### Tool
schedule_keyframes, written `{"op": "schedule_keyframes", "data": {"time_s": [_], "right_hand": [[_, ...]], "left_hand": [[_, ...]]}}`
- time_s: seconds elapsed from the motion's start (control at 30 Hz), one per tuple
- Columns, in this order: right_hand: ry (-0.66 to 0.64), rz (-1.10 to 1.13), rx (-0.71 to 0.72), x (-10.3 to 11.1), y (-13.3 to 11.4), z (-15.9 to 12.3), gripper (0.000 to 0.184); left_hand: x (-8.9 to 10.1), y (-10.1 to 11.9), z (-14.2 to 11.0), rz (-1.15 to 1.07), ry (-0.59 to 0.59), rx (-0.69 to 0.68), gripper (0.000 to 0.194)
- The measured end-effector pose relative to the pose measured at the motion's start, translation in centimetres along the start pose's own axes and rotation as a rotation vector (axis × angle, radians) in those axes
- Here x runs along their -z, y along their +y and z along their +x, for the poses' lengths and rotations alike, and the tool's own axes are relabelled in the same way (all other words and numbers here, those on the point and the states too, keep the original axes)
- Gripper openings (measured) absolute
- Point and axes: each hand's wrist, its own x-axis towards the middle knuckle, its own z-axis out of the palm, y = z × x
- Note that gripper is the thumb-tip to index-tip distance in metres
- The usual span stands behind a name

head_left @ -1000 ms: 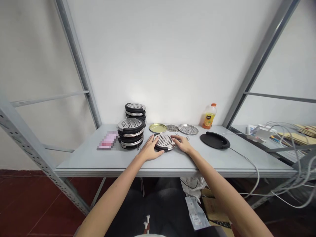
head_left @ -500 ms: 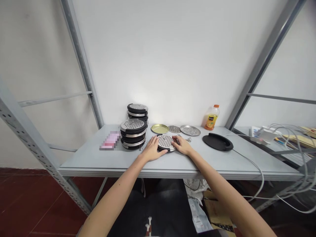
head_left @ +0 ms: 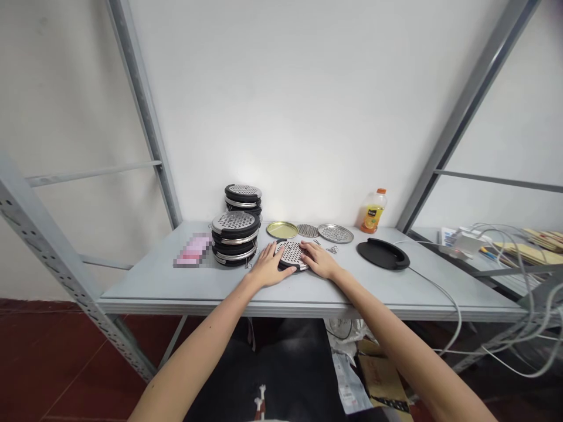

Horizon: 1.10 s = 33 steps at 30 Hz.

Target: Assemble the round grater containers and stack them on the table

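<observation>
A round perforated metal disc with a black rim (head_left: 291, 254) lies on the grey table near its front edge, between my hands. My left hand (head_left: 267, 266) grips its left side, fingers stretched along the rim and thumb at the front. On the right side, my right hand (head_left: 319, 259) has its bent fingers over the metal top and rim. Parts of the rim are hidden under both hands. Behind the disc lie a shallow gold-coloured round lid (head_left: 282, 230), a slotted round metal plate (head_left: 308, 231) and a silver perforated lid (head_left: 336, 233). Small metal clips (head_left: 332, 249) rest beside my right hand.
To the left, similar black-rimmed discs stand in a front stack (head_left: 236, 239) and a rear stack (head_left: 243, 193). A blurred pink item (head_left: 193, 250) lies further left. At right are a black round tray (head_left: 383, 254), an orange drink bottle (head_left: 373, 211) and white cables (head_left: 444, 287).
The whole view has shifted slightly. My right hand's fingers reach a little further left over the disc's top; my left hand stays at its left side.
</observation>
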Motion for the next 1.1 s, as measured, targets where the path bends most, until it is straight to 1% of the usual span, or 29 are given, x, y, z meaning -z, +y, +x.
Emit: {"op": "schedule_keyframes", "data": {"time_s": [0.13, 0.2, 0.33, 0.4, 0.6, 0.7, 0.77, 0.83, 0.97, 1.1], "right_hand": [[-0.003, 0.063, -0.032, 0.0, 0.1, 0.0, 0.047], [0.025, 0.076, -0.069, 0.0, 0.2, 0.0, 0.046], [0.201, 0.039, -0.24, -0.1, 0.6, 0.1, 0.041], [0.253, 0.044, -0.288, -0.1, 0.9, 0.2, 0.04], [0.297, 0.181, -0.229, 0.0, 1.3, 0.0, 0.04], [0.329, 0.163, -0.167, -0.1, 1.0, -0.2, 0.053], [0.327, 0.123, -0.115, -0.1, 0.7, -0.3, 0.06], [0.33, 0.082, -0.101, -0.1, 0.7, -0.4, 0.057], [0.372, 0.011, -0.127, -0.1, 0.9, -0.6, 0.045], [0.34, -0.039, -0.116, 0.1, 0.7, -0.7, 0.043]], "left_hand": [[0.1, 0.1, -0.2, 0.026, 0.013, -0.011, 0.098], [0.2, 0.1, -0.3, 0.026, 0.009, -0.008, 0.101], [0.2, 0.0, -0.3, -0.013, -0.008, 0.007, 0.1], [0.2, 0.0, -0.4, -0.046, -0.002, 0.013, 0.096], [0.4, 0.0, -0.5, -0.175, 0.056, 0.048, 0.082], [0.6, 0.0, -0.4, -0.206, 0.074, 0.039, 0.078], [0.7, 0.0, -0.4, -0.206, 0.066, 0.031, 0.077], [0.8, 0.1, -0.4, -0.2, 0.053, 0.032, 0.077], [1.0, 0.2, -0.6, -0.19, 0.029, 0.017, 0.077], [1.0, 0.0, -0.6, -0.182, 0.021, 0.003, 0.078]]}}
